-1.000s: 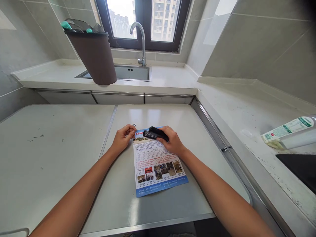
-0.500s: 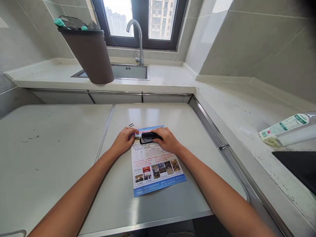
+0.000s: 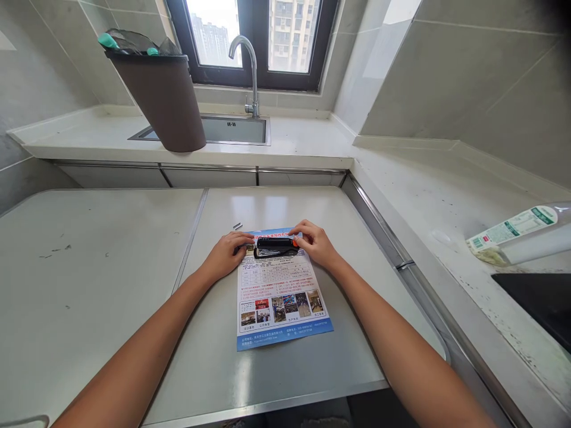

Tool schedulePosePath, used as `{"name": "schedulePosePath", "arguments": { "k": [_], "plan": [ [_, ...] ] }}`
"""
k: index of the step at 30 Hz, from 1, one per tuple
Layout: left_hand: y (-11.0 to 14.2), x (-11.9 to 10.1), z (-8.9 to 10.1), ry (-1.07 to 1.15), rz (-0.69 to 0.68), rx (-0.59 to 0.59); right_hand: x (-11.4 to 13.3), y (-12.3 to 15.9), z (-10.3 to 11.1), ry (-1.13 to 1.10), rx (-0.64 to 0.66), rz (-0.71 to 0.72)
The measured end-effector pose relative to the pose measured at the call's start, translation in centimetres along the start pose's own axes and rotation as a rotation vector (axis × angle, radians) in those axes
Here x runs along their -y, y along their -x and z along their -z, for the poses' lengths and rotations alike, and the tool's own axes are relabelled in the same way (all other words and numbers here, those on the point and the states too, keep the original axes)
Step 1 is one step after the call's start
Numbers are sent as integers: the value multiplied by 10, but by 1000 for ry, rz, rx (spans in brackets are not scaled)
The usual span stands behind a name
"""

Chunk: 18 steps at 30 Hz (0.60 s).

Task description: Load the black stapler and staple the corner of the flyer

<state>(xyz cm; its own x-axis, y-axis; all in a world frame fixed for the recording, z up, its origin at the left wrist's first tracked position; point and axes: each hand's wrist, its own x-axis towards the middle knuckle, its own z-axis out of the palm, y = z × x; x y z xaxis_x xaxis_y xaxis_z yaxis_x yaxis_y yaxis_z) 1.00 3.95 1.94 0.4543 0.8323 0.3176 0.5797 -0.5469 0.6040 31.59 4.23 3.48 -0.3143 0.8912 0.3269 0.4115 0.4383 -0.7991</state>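
A printed flyer (image 3: 279, 291) with a blue border lies on the white table (image 3: 134, 267) in front of me. Across its top edge lies a black stapler (image 3: 275, 246) with an orange tip on its right end. My left hand (image 3: 227, 255) rests curled at the flyer's top left corner, fingertips touching the stapler's left end. My right hand (image 3: 314, 241) pinches the stapler's right end, fingers bent around it. A short strip of staples (image 3: 237, 226) lies on the table just beyond my left hand.
A brown bin (image 3: 167, 95) with a black liner stands by the steel sink (image 3: 223, 129) and tap (image 3: 250, 71) under the window. A plastic bottle (image 3: 517, 235) lies on the right counter beside a black hob (image 3: 539, 303).
The stapler has turned to lie level across the flyer's top, its orange tip now showing. My right hand slid from on top of it to its right end. The flyer straightened slightly.
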Motion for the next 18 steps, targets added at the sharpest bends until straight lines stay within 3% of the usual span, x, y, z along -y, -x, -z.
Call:
{"name": "schedulePosePath", "arguments": {
  "k": [7,11,18],
  "plan": [
    [3,-7,7,-27,-13,94,-11,3,0,-449,239,-416],
    [4,-8,8,-63,-45,147,-12,2,2,-562,241,-451],
    [2,-4,4,-27,-17,110,-12,0,5,-556,270,-462]
  ]
}}
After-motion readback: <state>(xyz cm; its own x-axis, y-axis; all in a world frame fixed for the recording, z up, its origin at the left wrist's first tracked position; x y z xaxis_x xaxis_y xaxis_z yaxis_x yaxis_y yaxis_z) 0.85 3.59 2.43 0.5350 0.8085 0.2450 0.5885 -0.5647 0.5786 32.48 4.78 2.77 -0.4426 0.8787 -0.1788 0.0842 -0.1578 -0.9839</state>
